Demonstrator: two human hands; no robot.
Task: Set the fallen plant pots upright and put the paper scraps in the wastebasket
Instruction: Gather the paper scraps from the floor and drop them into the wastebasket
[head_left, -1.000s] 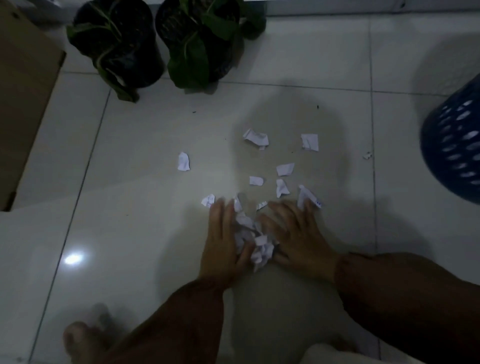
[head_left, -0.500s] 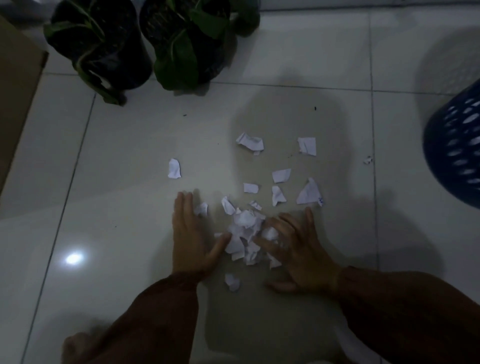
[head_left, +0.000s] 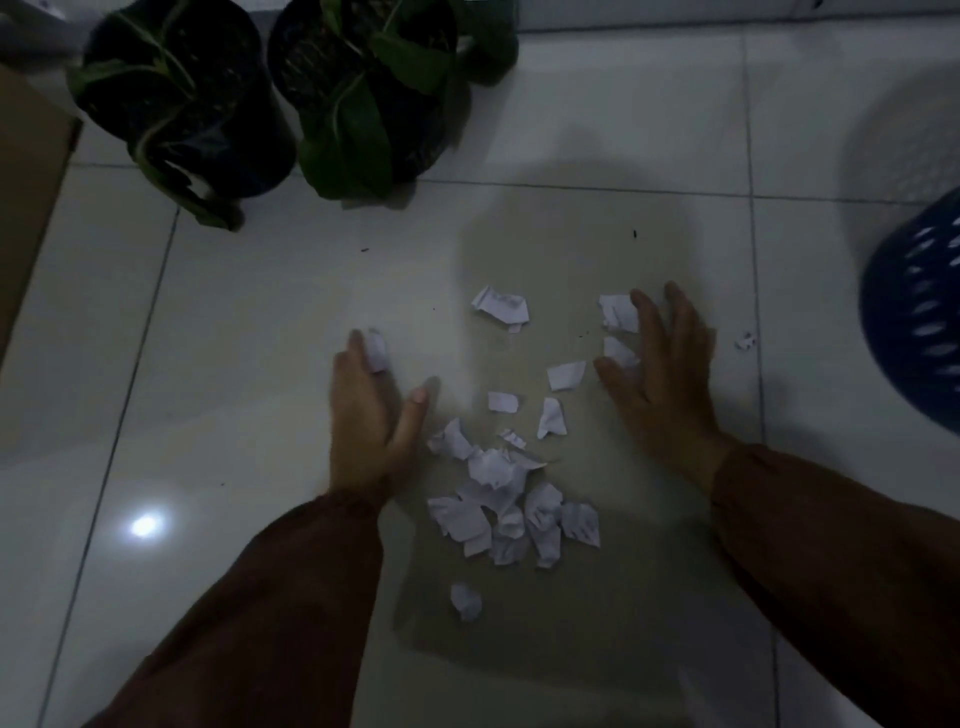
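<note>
Floor (head_left: 218, 332): pale glossy tiles, dim light; bright reflection spot at 8 o'clock.
Wastebasket (head_left: 919, 322): dark blue, perforated wall, cut off by the frame edge at 3 o'clock; well apart from the scrap pile.
Cardboard box (head_left: 26, 208): brown, at 9–10 o'clock, only partly in view.
Left plant pot (head_left: 208, 119): black, 11 o'clock, standing upright with mouth toward the camera; long green leaves hang toward 6 o'clock.
Right plant pot (head_left: 395, 98): black, 12 o'clock, just beside the first, also upright; one broad leaf droops over its near wall.
Right hand (head_left: 660, 384): 2 o'clock from frame centre, palm down, fingers spread and pointing toward 12; nothing gripped. Fingertips sit beside two scraps.
Left hand (head_left: 369, 415): left of centre, flat and unclenched, fingers pointing toward 12, thumb splayed toward 1 o'clock. One small scrap (head_left: 376, 352) lies against its fingertips; cannot tell whether pinched or only touched.
Scrap pile (head_left: 509, 504): white torn paper, heaped between the forearms, long axis running roughly 10 to 4 o'clock.
Loose scraps (head_left: 501, 306): scattered at 12 o'clock from the pile, between the hands.
Stray scrap (head_left: 746, 340): tiny, between right hand and wastebasket.
</note>
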